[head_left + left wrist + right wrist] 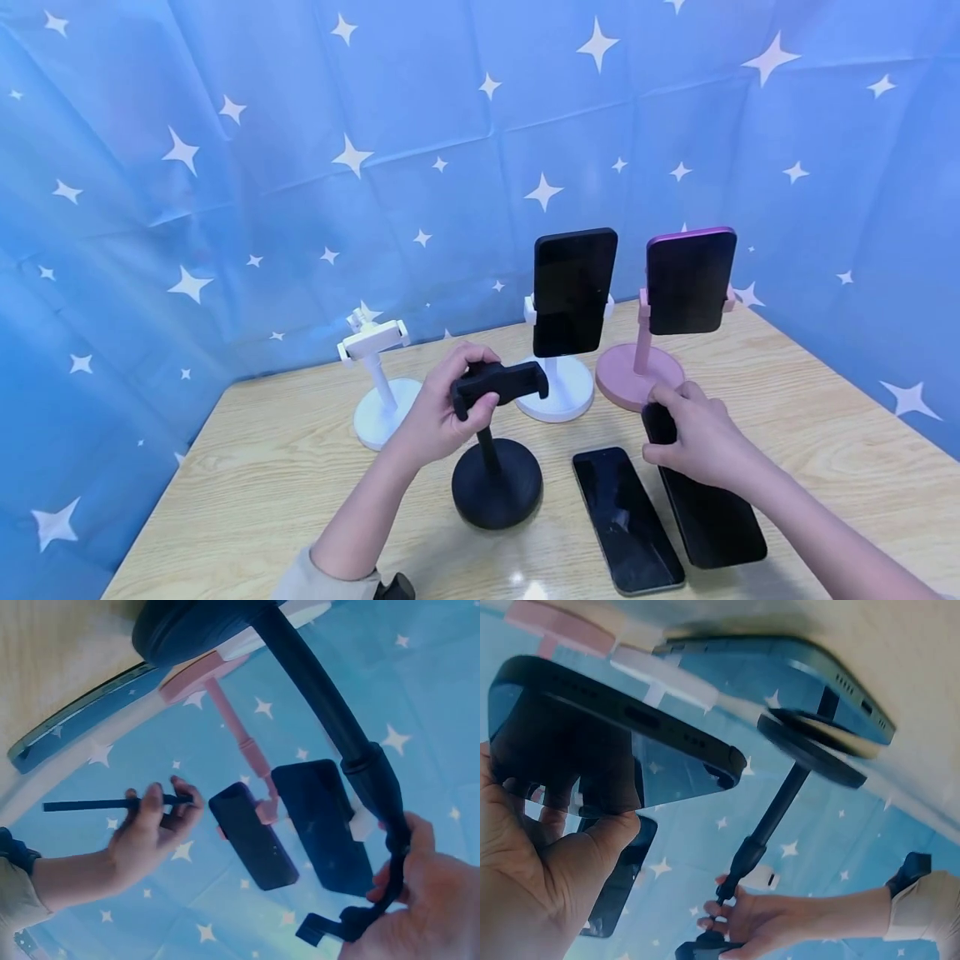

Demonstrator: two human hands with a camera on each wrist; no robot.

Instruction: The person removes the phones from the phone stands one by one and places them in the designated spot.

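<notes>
My left hand [438, 417] grips the clamp head of a black phone stand [498, 485], thumb in front and fingers behind. The stand's round base is on the table, its clamp holding no phone. In my right hand [701, 440] is a black smartphone [714, 525], pinched near its far end between thumb and fingers. The left wrist view shows this smartphone [86, 805] edge-on, raised off the tabletop. Just left of it, a second dark smartphone [628, 521] lies screen up on the table, right of the black stand's base.
Behind my hands, a white stand [558, 400] and a pink stand [637, 375] each carry an upright phone. Another white stand [386, 412] with a bare clamp stands at the back left. A blue starry cloth [420, 192] hangs behind the wooden table [262, 467].
</notes>
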